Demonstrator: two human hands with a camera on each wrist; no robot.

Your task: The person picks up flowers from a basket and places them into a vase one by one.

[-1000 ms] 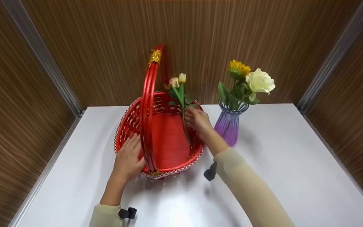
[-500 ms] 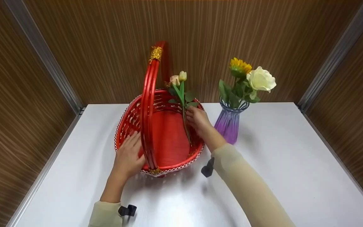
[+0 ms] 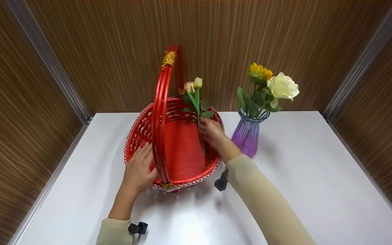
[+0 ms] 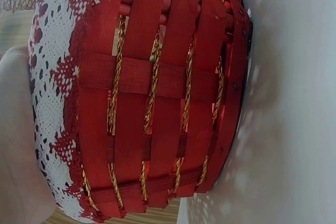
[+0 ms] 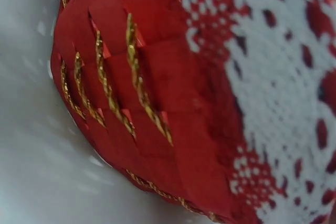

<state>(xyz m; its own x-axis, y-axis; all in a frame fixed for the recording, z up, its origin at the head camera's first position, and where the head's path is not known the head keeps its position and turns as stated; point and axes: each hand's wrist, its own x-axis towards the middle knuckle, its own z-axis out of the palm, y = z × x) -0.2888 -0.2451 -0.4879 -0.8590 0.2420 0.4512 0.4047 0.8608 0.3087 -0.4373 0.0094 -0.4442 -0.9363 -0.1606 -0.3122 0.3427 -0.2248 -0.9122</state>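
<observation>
A red woven basket [image 3: 185, 143] with a tall arched handle stands tilted towards me. My left hand [image 3: 138, 173] rests over its left front rim, fingers straight and reaching inside beside the handle; in the left wrist view the hand [image 4: 21, 145] lies against the white lace trim [image 4: 58, 103]. Over the right side of the basket my right hand [image 3: 213, 132] pinches the green stem of a white tulip [image 3: 198, 82], its lower end inside. A pale pink flower [image 3: 189, 87] with green leaves stands behind the tulip at the far rim. The right wrist view shows only the basket's outer wall [image 5: 173, 93].
Right of the basket, a purple glass vase [image 3: 246, 136] holds a yellow sunflower [image 3: 260, 73] and a white rose [image 3: 282, 86]. All stand on a white table [image 3: 301, 170], with wood-grain panels [image 3: 216, 41] behind and at both sides.
My right hand has slid slightly down along the tulip stem, and its forearm has shifted a little left. The left hand stays on the rim; the flowers hardly move.
</observation>
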